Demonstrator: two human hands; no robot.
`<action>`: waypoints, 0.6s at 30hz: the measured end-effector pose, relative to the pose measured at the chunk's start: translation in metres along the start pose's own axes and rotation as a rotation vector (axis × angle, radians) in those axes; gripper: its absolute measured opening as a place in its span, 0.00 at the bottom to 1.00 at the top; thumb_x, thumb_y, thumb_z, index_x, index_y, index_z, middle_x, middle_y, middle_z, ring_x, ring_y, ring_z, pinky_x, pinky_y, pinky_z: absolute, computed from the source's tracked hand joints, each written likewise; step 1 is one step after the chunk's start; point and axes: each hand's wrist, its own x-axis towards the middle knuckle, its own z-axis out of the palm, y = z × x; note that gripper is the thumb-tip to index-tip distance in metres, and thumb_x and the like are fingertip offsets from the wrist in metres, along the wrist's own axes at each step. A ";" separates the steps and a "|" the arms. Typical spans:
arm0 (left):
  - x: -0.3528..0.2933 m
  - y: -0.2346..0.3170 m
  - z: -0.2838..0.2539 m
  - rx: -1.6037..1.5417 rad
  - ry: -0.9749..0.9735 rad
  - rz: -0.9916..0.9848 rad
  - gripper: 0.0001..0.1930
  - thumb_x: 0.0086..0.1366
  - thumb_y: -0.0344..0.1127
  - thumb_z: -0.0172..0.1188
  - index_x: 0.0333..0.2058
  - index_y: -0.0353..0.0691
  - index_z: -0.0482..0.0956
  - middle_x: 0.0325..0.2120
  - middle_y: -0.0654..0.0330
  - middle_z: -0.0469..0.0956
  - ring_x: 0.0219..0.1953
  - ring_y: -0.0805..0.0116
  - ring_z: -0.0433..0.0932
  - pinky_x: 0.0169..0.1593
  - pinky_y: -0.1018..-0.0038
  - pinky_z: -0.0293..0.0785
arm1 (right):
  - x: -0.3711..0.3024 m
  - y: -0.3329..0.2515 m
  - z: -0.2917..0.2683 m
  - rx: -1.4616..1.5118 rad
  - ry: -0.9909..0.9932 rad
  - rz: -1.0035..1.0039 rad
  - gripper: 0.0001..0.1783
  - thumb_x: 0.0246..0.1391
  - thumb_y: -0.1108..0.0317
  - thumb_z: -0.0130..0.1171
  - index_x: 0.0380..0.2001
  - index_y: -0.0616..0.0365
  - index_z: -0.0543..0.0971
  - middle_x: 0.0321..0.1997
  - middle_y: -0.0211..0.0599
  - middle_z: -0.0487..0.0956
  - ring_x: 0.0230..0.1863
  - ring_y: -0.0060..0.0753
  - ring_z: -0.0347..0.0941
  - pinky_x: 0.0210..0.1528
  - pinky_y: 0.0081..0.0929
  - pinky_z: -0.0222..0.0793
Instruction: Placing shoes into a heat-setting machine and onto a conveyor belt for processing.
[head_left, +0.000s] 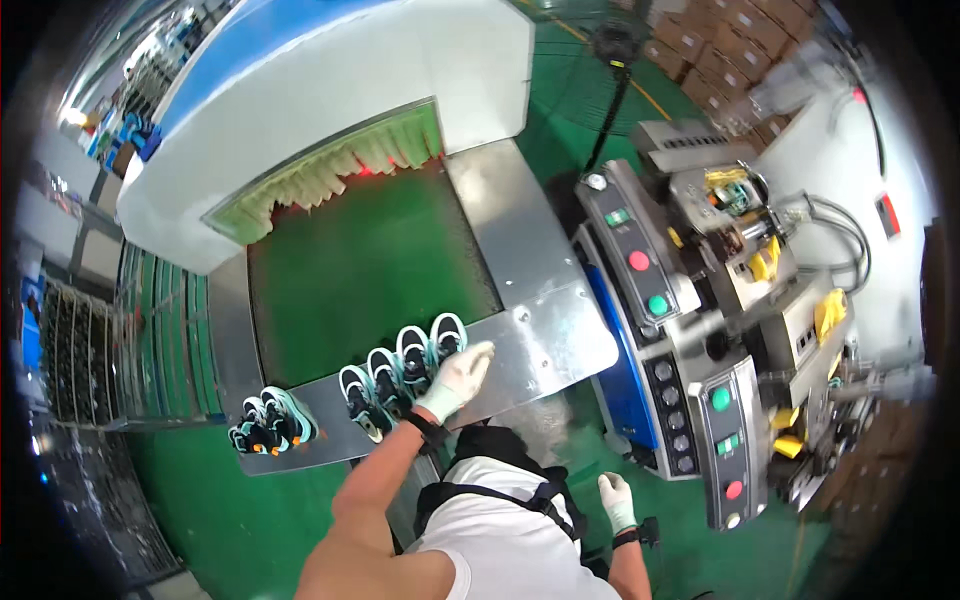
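Observation:
My left hand (458, 383), in a white glove, reaches over the metal ledge beside the rightmost sneaker (447, 335). Its fingers are stretched out, and I see nothing held in them; whether they touch that shoe is unclear. Several black, white and mint sneakers (384, 375) stand side by side along the ledge, partly behind the hand and wrist. Farther left, another group of sneakers (277, 420) with orange details sits at the ledge's corner. My right hand (617, 502), also gloved, hangs low at my side away from the shoes, loosely open and holding nothing.
Ahead, a green conveyor belt (370, 260) runs under a fringed curtain (330, 175) into a white and blue machine (330, 90). A control machine with coloured buttons (638, 261) stands close on my right. Racks (165, 340) are at left, cartons (715, 50) at far right, and a fan (615, 45) behind.

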 end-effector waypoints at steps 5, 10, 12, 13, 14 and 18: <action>0.080 -0.128 -0.123 0.089 0.317 -0.025 0.16 0.65 0.30 0.57 0.50 0.35 0.76 0.47 0.47 0.77 0.49 0.51 0.78 0.55 0.65 0.74 | 0.003 -0.081 0.026 0.071 0.031 0.003 0.22 0.62 0.62 0.58 0.52 0.69 0.76 0.47 0.44 0.82 0.45 0.30 0.78 0.47 0.27 0.74; 0.145 -0.267 -0.250 0.607 0.664 -0.242 0.24 0.59 0.30 0.57 0.55 0.33 0.69 0.51 0.44 0.72 0.55 0.45 0.69 0.61 0.58 0.66 | -0.050 -0.144 0.019 -0.090 0.139 0.025 0.19 0.59 0.64 0.58 0.46 0.70 0.79 0.43 0.51 0.83 0.47 0.42 0.80 0.52 0.34 0.73; 0.177 -0.313 -0.289 0.696 0.695 -0.214 0.28 0.58 0.30 0.58 0.58 0.32 0.66 0.52 0.40 0.70 0.56 0.41 0.68 0.62 0.56 0.65 | -0.072 -0.121 0.018 -0.051 0.202 0.022 0.17 0.59 0.65 0.55 0.41 0.70 0.81 0.33 0.39 0.83 0.30 0.23 0.77 0.33 0.24 0.72; 0.192 -0.329 -0.311 0.635 0.705 -0.282 0.29 0.58 0.30 0.57 0.60 0.32 0.64 0.54 0.39 0.68 0.57 0.40 0.67 0.62 0.56 0.65 | -0.084 -0.124 0.010 -0.021 0.101 0.220 0.16 0.59 0.65 0.55 0.40 0.68 0.82 0.32 0.37 0.83 0.31 0.21 0.76 0.33 0.23 0.71; 0.212 -0.336 -0.325 0.665 0.708 -0.313 0.29 0.59 0.29 0.57 0.60 0.31 0.63 0.56 0.39 0.66 0.57 0.39 0.67 0.63 0.56 0.64 | -0.097 -0.117 0.011 -0.110 0.198 0.287 0.16 0.58 0.65 0.54 0.40 0.67 0.82 0.32 0.35 0.82 0.32 0.20 0.75 0.35 0.24 0.71; 0.269 -0.384 -0.431 0.838 0.953 -0.082 0.29 0.63 0.32 0.55 0.61 0.28 0.60 0.56 0.33 0.64 0.58 0.34 0.65 0.63 0.53 0.62 | -0.118 -0.138 0.019 -0.173 0.114 0.666 0.17 0.59 0.62 0.54 0.42 0.66 0.81 0.36 0.38 0.81 0.36 0.24 0.75 0.39 0.27 0.70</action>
